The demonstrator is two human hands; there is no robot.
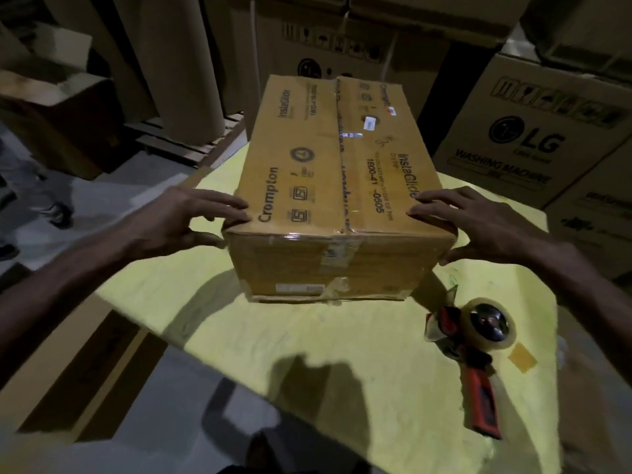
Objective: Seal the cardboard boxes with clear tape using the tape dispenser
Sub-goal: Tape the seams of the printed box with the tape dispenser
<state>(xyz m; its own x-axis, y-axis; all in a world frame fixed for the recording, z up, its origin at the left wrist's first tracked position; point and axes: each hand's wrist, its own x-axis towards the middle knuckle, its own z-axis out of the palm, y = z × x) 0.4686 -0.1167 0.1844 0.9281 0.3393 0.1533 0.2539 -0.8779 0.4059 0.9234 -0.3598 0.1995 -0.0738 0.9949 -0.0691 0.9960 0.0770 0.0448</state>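
You stand in a dim storeroom, with printed LG cartons stacked from 12 to 3 o'clock and tall cardboard rolls on a wooden pallet at 11 o'clock, and you look down on a table under a yellow cover. The cardboard box lies in the middle of that cover, its long side running away from you toward 12 o'clock. Your left hand is at the box's 8 o'clock corner, spread wide, its straight fingers laid on the top edge and its thumb against the side below. Your right hand mirrors it at the 4 o'clock corner, also spread wide, with fingertips on the top edge and the thumb low on the side wall. Neither hand holds anything but the box between them. The box is brown and printed with "Crompton" and "InstaGlide". Its two top flaps are closed, and a glossy strip of clear tape runs along the centre seam and over the near edge onto the front face, where it looks wrinkled. The tape dispenser lies on the cover at 5 o'clock from the box, well apart from your right hand. Its red handle points toward you, and its clear roll is at the end nearer the box.
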